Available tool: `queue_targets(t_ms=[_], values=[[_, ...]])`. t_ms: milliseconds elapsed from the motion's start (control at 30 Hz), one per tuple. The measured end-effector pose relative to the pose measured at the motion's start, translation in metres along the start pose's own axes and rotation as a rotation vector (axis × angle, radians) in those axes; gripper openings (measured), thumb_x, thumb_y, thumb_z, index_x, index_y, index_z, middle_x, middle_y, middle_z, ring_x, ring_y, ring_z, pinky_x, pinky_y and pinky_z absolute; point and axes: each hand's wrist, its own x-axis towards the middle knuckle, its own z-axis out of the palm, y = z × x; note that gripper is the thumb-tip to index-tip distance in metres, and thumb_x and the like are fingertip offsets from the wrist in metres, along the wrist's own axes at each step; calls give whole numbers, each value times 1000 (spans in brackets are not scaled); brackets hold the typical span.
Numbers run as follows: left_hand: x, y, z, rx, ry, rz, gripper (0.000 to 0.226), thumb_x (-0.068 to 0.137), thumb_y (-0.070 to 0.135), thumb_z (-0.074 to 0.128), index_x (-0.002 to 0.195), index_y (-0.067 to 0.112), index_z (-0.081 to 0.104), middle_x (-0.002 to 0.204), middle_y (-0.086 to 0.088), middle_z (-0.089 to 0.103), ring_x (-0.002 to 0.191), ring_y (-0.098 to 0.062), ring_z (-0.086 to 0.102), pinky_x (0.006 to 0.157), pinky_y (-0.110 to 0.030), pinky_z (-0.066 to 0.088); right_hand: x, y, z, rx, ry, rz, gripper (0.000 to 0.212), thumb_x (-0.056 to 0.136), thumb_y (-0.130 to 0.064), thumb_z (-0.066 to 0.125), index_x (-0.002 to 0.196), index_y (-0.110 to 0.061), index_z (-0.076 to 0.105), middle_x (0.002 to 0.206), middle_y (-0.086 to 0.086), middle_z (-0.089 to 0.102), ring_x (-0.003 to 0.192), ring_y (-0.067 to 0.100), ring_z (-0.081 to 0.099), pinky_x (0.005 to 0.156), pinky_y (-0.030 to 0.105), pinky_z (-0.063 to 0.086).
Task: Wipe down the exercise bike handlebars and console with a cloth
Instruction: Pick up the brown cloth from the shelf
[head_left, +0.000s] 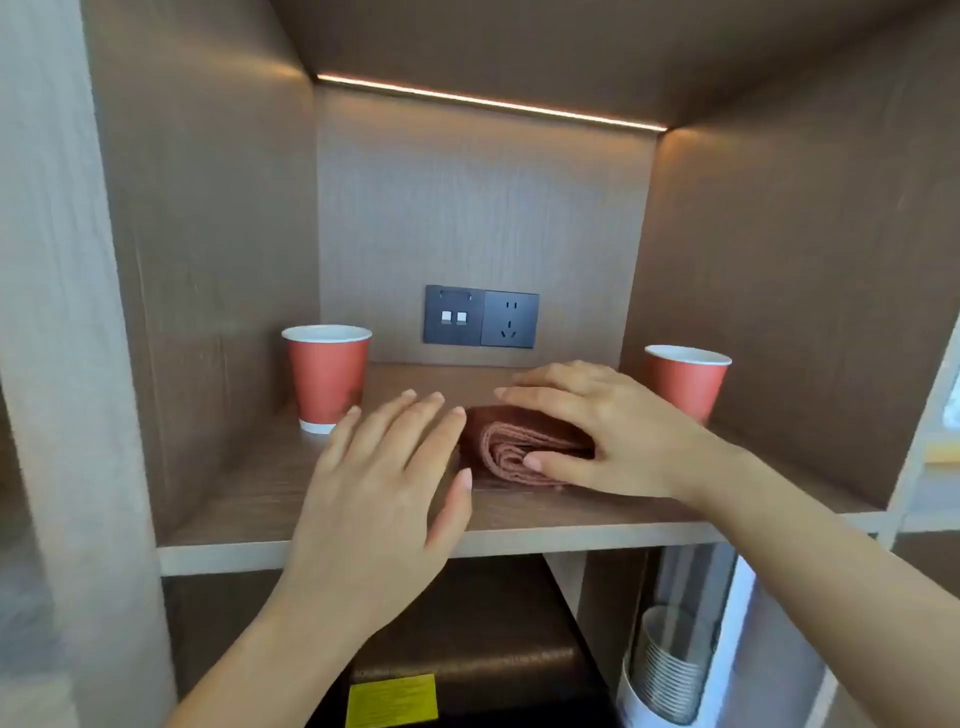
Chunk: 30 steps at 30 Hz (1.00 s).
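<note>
A folded brown cloth (519, 441) lies on a wooden shelf (249, 488) inside a lit cabinet niche. My right hand (608, 426) lies over the cloth, fingers across its top and the thumb pressed against its folded front edge. My left hand (384, 467) hovers just left of the cloth with its fingers spread, the fingertips almost touching the cloth's left side. No exercise bike is in view.
Two red paper cups stand on the shelf, one at the left (326, 376) and one at the right (687, 382). A dark socket panel (480, 316) sits on the back wall. Below the shelf are a dark box with a yellow label (392, 699) and a stack of cups (670, 670).
</note>
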Motion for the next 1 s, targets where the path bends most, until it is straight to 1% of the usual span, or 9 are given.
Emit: queue_targets(t_ms=[133, 300, 433, 500, 567, 667, 733, 867, 1000], values=[[-4, -13, -1, 38, 24, -12, 48, 82, 35, 38, 114, 9, 63, 118, -11, 64, 112, -29, 58, 94, -49, 40, 16, -7, 8, 107, -177, -50, 54, 89, -49, 47, 139, -40, 28, 140, -3, 41, 125, 14, 40, 102, 34, 38], [-12, -24, -4, 58, 14, -37, 49, 82, 36, 37, 115, 10, 63, 118, -11, 64, 112, -29, 58, 92, -51, 42, 17, -23, 20, 73, -94, 39, 52, 89, -54, 41, 138, -44, 27, 120, -1, 47, 106, 16, 47, 87, 34, 44], [-13, -29, -8, 47, 1, -37, 50, 83, 37, 35, 115, 10, 62, 118, -12, 64, 111, -30, 58, 91, -51, 43, 25, -48, 31, -99, -59, 214, 56, 88, -58, 34, 140, -41, 23, 125, 3, 45, 113, 24, 45, 91, 40, 41], [-14, -32, -9, 37, -6, -37, 50, 83, 37, 36, 115, 10, 62, 118, -12, 64, 112, -29, 58, 92, -51, 43, 30, -52, 28, -125, -111, 257, 60, 85, -63, 33, 140, -42, 20, 127, 3, 44, 116, 26, 44, 92, 41, 41], [-16, -35, -9, 14, 3, -33, 49, 83, 36, 36, 115, 10, 62, 118, -11, 64, 112, -29, 58, 92, -49, 43, 30, -44, 18, 18, -208, 270, 63, 80, -68, 37, 137, -50, 19, 127, 0, 43, 116, 22, 43, 92, 38, 42], [-19, -37, -9, -20, 9, -29, 48, 83, 35, 36, 113, 10, 63, 116, -11, 65, 111, -29, 58, 91, -48, 45, 26, -34, 2, 329, -272, 255, 58, 80, -62, 50, 127, -67, 17, 123, -12, 38, 113, 10, 44, 96, 30, 41], [-20, -37, -8, -30, 13, -31, 48, 83, 35, 36, 112, 9, 64, 115, -11, 66, 110, -30, 59, 89, -49, 46, 24, -35, 4, 288, -315, 211, 58, 82, -59, 52, 124, -72, 14, 122, -15, 34, 112, 8, 42, 93, 25, 38], [-21, -36, -8, -48, 17, -34, 48, 84, 35, 35, 111, 10, 65, 114, -11, 66, 109, -30, 60, 89, -47, 46, 23, -44, 11, 198, -254, 210, 52, 84, -56, 50, 128, -64, 23, 128, -3, 39, 116, 18, 43, 99, 36, 39], [-24, -38, -9, -78, 27, -21, 45, 85, 32, 36, 110, 9, 65, 114, -10, 67, 108, -28, 60, 89, -44, 47, 21, -51, 10, 182, -203, 261, 50, 85, -47, 55, 130, -51, 35, 120, -3, 40, 108, 19, 46, 93, 31, 41]])
